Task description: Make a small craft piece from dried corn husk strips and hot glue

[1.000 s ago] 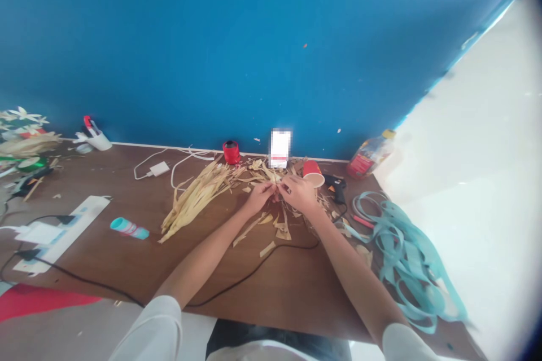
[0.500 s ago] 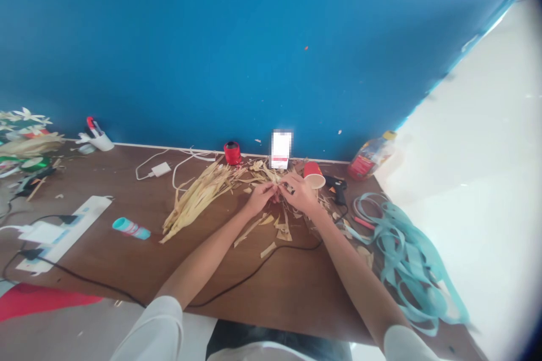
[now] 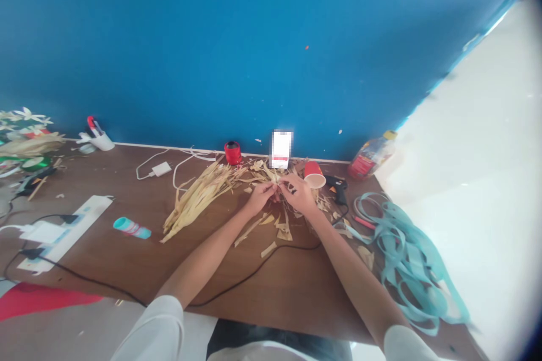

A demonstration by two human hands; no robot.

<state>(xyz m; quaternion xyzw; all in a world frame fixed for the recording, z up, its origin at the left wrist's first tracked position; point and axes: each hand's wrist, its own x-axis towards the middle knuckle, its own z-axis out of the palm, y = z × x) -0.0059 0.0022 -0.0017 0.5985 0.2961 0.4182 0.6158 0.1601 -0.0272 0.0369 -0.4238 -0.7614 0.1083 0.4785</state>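
Note:
Both my hands meet over the middle of the brown table [image 3: 139,259], close to the blue wall. My left hand [image 3: 259,196] and my right hand [image 3: 300,194] pinch a small piece of dried straw-coloured leaf between their fingertips. A long bundle of dried leaf strips [image 3: 199,194] lies to the left of my hands. Cut scraps of leaf [image 3: 277,229] lie scattered under and in front of them. A black cable [image 3: 249,276] runs across the table below my forearms.
A red spool [image 3: 232,152], a red paper cup [image 3: 314,174], a black glue gun [image 3: 337,187] and a bottle [image 3: 369,156] stand near the wall. Teal ribbon [image 3: 406,259] coils at the right. A teal tube [image 3: 131,228], power strip [image 3: 63,231] and charger [image 3: 160,168] lie left.

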